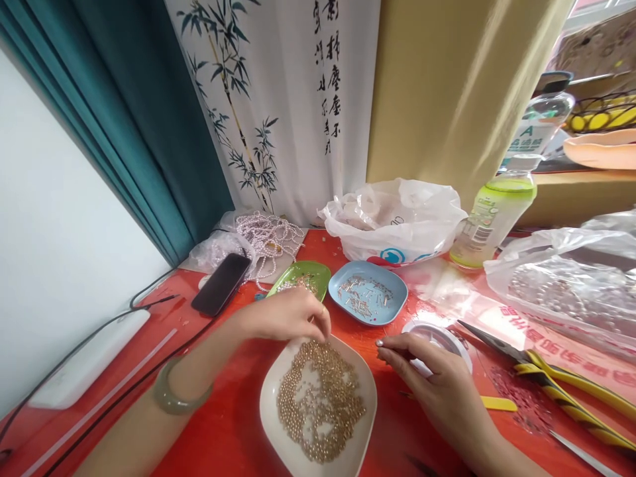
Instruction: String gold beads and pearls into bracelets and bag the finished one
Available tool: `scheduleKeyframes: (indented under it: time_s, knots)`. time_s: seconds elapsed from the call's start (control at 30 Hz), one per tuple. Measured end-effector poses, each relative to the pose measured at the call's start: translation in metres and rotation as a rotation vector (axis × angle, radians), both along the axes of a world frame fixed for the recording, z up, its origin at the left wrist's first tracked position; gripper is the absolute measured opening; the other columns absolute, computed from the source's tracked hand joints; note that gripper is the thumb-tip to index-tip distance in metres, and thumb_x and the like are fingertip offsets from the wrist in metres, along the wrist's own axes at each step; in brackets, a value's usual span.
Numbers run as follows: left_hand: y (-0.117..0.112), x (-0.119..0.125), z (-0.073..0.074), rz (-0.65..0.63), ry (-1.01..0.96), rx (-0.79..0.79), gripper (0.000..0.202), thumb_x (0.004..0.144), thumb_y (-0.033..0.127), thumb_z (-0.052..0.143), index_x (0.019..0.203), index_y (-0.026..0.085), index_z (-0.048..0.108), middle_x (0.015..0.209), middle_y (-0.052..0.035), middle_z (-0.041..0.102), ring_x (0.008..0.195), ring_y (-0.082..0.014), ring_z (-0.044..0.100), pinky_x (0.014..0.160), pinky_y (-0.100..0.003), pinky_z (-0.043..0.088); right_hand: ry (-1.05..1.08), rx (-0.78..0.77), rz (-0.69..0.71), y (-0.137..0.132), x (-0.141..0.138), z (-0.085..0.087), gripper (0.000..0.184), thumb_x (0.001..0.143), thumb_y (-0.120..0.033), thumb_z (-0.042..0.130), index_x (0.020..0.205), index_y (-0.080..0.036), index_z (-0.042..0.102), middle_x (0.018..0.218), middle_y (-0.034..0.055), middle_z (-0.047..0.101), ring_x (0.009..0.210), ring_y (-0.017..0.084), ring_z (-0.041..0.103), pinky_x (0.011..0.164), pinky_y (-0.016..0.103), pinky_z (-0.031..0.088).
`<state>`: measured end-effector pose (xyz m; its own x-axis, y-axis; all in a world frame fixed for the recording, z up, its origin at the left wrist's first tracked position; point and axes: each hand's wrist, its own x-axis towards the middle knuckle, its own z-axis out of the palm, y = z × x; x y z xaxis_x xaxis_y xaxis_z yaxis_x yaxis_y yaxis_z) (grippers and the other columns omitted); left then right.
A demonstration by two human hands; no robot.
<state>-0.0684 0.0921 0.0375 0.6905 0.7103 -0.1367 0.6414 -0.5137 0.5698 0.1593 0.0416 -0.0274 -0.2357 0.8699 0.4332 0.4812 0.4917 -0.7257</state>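
Note:
A white dish (271, 411) full of small gold beads (320, 401) sits on the red table in front of me. My left hand (288, 315), a green bangle (173, 397) on its wrist, hovers over the dish's far rim with fingertips pinched together at the beads. My right hand (437, 384) rests right of the dish, fingers pinched on something thin I cannot make out. Behind the dish stand a green dish (301, 277) and a blue dish (368, 291) holding small tube beads.
A black phone (221, 283) and pearl strands (265, 240) lie at back left. Plastic bags (397, 222), a bottle (494, 215), a round white spool (440, 338) and yellow-handled pliers (561, 391) fill the right side. Cables (124, 318) run along the left edge.

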Motion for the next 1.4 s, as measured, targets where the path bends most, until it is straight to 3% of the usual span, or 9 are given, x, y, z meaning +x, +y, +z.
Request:
scheduleKeyframes:
  time_s: [0.1,0.2,0.37,0.43,0.6,0.8,1.0,1.2,1.4]
  knots:
    - [-0.012,0.007,0.003,-0.136,0.147,0.127,0.022,0.065,0.012,0.055,0.075,0.025,0.07,0.064,-0.0007,0.067,0.06,-0.0151,0.057,0.053,-0.025,0.033,-0.005,0.01,0.007,-0.001,-0.001,0.002,0.015,0.079,-0.031,0.052,0.074,-0.022,0.062,0.065,0.0021,0.066,0.058,0.015,0.06,0.055,0.026,0.048]
    - [-0.019,0.013,0.003,-0.209,0.218,0.149,0.022,0.067,0.011,0.053,0.076,0.025,0.068,0.066,-0.0012,0.067,0.061,-0.0152,0.058,0.052,-0.025,0.031,-0.012,0.021,0.053,-0.005,-0.002,0.003,0.015,0.08,-0.029,0.052,0.074,-0.021,0.062,0.061,0.001,0.065,0.052,0.013,0.059,0.05,0.023,0.046]
    - [-0.017,0.015,-0.001,-0.21,0.236,0.113,0.02,0.066,0.01,0.051,0.071,0.022,0.067,0.064,-0.0021,0.066,0.062,-0.0158,0.057,0.052,-0.026,0.031,-0.101,-0.052,0.343,-0.012,-0.006,-0.001,0.014,0.082,-0.026,0.05,0.081,-0.02,0.063,0.064,0.0004,0.068,0.051,0.011,0.061,0.048,0.02,0.045]
    - [-0.014,0.013,-0.003,-0.188,0.222,0.091,0.02,0.065,0.008,0.051,0.067,0.021,0.065,0.061,-0.0016,0.065,0.058,-0.0148,0.056,0.052,-0.025,0.032,-0.163,-0.072,0.384,-0.013,-0.006,-0.003,0.015,0.082,-0.026,0.049,0.084,-0.02,0.063,0.065,0.0009,0.069,0.05,0.011,0.061,0.047,0.021,0.045]
    - [-0.006,0.01,-0.011,-0.136,0.139,0.041,0.021,0.066,0.007,0.048,0.067,0.019,0.064,0.063,-0.0017,0.065,0.058,-0.0133,0.056,0.054,-0.024,0.036,-0.241,-0.048,0.208,-0.008,-0.004,-0.004,0.018,0.083,-0.028,0.046,0.079,-0.02,0.062,0.06,0.0012,0.067,0.048,0.013,0.06,0.045,0.023,0.044]
    - [-0.002,0.014,-0.019,-0.109,0.088,0.148,0.02,0.07,0.007,0.048,0.072,0.018,0.064,0.073,-0.0031,0.065,0.072,-0.0151,0.057,0.065,-0.026,0.038,-0.236,-0.012,0.014,0.0,-0.001,-0.001,0.02,0.082,-0.031,0.043,0.074,-0.022,0.06,0.056,-0.0001,0.066,0.046,0.013,0.058,0.045,0.023,0.043]
    - [-0.009,0.024,-0.015,-0.144,0.16,0.177,0.006,0.07,0.018,0.058,0.073,0.018,0.063,0.08,-0.0024,0.061,0.081,-0.0161,0.052,0.067,-0.026,0.036,-0.125,-0.082,0.037,0.002,0.0,0.0,0.019,0.083,-0.029,0.043,0.075,-0.021,0.058,0.057,-0.0014,0.064,0.048,0.011,0.057,0.047,0.021,0.045]
    - [-0.012,0.027,-0.013,-0.121,0.196,0.165,0.007,0.073,0.016,0.056,0.068,0.018,0.062,0.076,-0.0014,0.061,0.082,-0.0162,0.05,0.066,-0.026,0.035,-0.033,-0.063,0.012,-0.002,0.001,0.003,0.019,0.082,-0.03,0.044,0.076,-0.02,0.059,0.058,0.0003,0.063,0.051,0.012,0.057,0.049,0.022,0.044]
    - [-0.011,0.028,-0.018,-0.011,0.035,0.077,0.01,0.074,0.016,0.052,0.072,0.016,0.061,0.076,-0.0027,0.061,0.079,-0.0156,0.051,0.069,-0.027,0.036,0.114,-0.273,0.085,-0.012,-0.007,0.007,0.018,0.082,-0.032,0.045,0.081,-0.02,0.057,0.063,0.0004,0.062,0.055,0.012,0.056,0.05,0.021,0.045]
